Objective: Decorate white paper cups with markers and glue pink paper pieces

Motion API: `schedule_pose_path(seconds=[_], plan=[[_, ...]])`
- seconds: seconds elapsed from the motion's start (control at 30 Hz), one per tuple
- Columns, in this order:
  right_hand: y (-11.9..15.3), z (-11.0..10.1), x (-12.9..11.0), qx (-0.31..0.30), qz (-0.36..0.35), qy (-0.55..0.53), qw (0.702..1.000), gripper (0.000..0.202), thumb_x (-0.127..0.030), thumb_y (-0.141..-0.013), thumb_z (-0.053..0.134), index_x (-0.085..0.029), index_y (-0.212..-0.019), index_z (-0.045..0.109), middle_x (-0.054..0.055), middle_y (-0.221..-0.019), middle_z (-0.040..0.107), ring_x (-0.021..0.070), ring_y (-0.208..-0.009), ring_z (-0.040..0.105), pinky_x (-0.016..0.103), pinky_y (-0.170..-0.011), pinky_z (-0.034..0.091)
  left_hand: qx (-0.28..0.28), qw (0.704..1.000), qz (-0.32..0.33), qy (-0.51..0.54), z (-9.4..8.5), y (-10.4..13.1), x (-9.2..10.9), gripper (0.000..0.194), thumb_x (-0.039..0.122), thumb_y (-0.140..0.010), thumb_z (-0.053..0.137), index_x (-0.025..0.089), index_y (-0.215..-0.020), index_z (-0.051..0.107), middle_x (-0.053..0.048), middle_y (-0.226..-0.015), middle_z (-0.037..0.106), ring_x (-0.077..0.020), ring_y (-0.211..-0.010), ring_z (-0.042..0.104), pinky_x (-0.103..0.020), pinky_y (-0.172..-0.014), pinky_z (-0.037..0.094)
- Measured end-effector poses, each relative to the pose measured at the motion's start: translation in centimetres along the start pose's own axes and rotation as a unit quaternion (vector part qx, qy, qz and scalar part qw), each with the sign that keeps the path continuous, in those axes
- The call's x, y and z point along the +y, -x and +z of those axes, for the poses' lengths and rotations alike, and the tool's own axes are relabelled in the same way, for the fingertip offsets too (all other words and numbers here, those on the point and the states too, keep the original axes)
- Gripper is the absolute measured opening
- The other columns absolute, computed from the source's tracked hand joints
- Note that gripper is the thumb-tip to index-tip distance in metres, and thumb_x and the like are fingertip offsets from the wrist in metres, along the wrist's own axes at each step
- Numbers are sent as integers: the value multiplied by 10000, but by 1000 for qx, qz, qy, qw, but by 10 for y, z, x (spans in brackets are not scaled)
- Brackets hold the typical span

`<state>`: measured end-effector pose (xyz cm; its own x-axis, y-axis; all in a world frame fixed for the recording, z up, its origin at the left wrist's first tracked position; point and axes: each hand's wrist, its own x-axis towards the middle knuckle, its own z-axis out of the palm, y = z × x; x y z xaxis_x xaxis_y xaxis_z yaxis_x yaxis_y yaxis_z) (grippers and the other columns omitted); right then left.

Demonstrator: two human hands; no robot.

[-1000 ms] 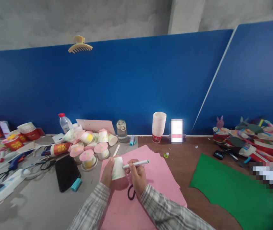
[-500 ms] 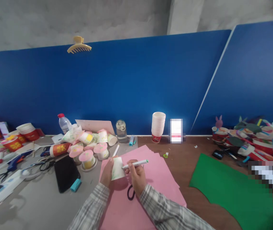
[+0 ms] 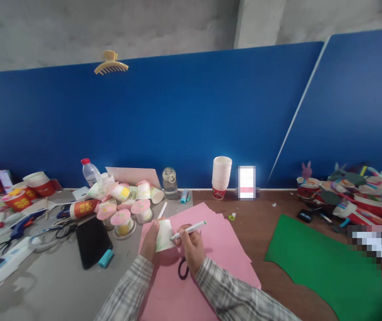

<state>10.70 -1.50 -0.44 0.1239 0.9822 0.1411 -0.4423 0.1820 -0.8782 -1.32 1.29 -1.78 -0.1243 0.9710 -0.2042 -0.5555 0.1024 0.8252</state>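
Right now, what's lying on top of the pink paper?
A black loop handle lies on the pink paper, partly hidden by the right hand. Whatever else that hand covers can't be seen.

Across from me, a blue partition (image 3: 177,116) spans the far side, a pale strip (image 3: 298,108) slanting down its right part. Bare grey concrete (image 3: 164,26) rises behind. The tabletop is grey (image 3: 57,285) left, brown (image 3: 256,227) right.

Above the stacked pink paper sheets (image 3: 224,254), the slim white marker (image 3: 196,226) is right of the tapered white paper cup (image 3: 164,234). The flat black device (image 3: 93,243) lies left, the wide green sheet (image 3: 325,258) right; behind, the round clear bottle (image 3: 170,187) stands left of nested white paper cups (image 3: 222,174).
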Motion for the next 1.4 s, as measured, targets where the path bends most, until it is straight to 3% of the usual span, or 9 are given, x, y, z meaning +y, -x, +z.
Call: schedule_pose_path(seconds=[0.23, 0.57, 1.4], plan=[[3, -1, -2, -9, 24, 6, 1000, 174, -331, -610, 627, -184, -519, 607, -72, -329, 497, 104, -315, 422, 197, -368, 358, 4, 1000, -4, -8, -3, -1, -2, 705, 577, -424, 694, 165, -982, 567, 41, -434, 564, -177, -358, 520, -295, -377, 397], [1, 0, -3, -2, 9, -5, 1000, 260, -435, -633, 607, -189, -548, 593, -39, -371, 551, 142, -383, 497, 231, -430, 402, 12, 1000, 6, -3, 4, 4, 3, 661, 553, -385, 717, 167, -905, 586, 17, -480, 600, -204, -423, 557, -312, -407, 437], [1, -2, 2, -16, -23, -3, 1000, 217, -389, -644, 618, -186, -568, 620, -42, -403, 545, 147, -399, 496, 240, -424, 405, -1, 999, 32, -18, -3, -2, -3, 547, 570, -480, 668, 171, -849, 609, 15, -484, 596, -192, -414, 541, -292, -391, 410]])
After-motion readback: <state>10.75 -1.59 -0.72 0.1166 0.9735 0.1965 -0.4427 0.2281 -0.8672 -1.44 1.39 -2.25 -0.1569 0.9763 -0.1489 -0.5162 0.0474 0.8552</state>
